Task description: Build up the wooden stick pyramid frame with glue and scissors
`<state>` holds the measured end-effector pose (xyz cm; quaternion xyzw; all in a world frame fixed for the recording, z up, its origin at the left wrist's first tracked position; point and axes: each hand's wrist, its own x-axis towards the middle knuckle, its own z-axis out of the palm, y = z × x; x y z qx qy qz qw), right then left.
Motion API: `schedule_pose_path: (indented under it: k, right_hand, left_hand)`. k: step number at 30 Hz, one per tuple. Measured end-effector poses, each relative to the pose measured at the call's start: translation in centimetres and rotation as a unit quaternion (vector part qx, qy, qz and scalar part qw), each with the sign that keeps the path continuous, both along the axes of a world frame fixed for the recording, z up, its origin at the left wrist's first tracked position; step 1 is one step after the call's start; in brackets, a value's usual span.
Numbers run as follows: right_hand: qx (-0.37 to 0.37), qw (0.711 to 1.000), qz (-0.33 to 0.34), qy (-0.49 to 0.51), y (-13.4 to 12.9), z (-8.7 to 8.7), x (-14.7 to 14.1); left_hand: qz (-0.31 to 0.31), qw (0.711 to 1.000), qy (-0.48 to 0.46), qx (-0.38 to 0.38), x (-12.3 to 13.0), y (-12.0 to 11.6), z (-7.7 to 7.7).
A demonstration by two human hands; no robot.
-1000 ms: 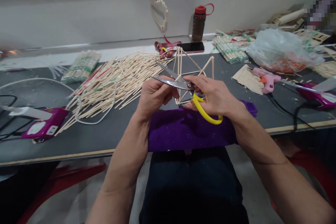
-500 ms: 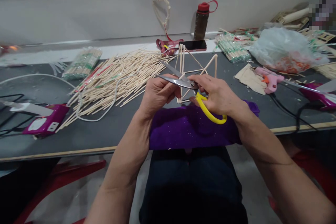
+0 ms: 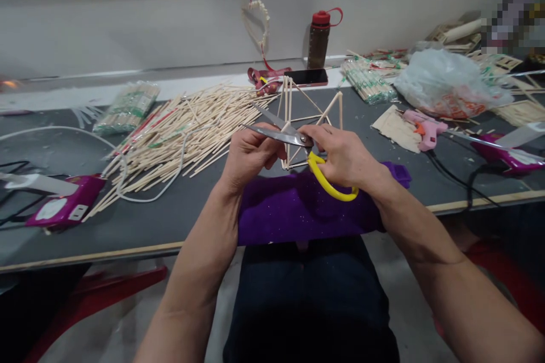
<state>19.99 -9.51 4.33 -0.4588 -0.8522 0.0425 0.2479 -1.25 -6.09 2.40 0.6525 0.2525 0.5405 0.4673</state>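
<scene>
We work at a grey surface [image 3: 153, 227]. A heap of wooden sticks [image 3: 191, 133] lies to our left; a purple cloth [image 3: 272, 218] lies at the near edge. A stick frame [image 3: 290, 99] stands just beyond our hands. The scissors [image 3: 303, 139], blades apart, are gripped by the fingers of our right hand [image 3: 343, 156]. Our left hand [image 3: 251, 150], fingers pinched narrow, holds a short stick [image 3: 286, 125] between the blades.

Open scissors [image 3: 303, 139] — stick [image 3: 286, 125] between, apparently.
</scene>
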Motion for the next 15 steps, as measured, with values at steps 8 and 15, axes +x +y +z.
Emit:
schedule_pose_path:
  k: [8,15]
  right_hand:
    - [0.038,0.999,0.014,0.014,0.41,-0.38,0.07]
    - [0.024,1.000,0.011,0.017,0.23,-0.37,0.02]
  left_hand:
    - [0.004,1.000,-0.027,-0.015,0.08,-0.14,0.53]
    - [0.016,0.999,-0.035,-0.024,0.03,-0.12,0.55]
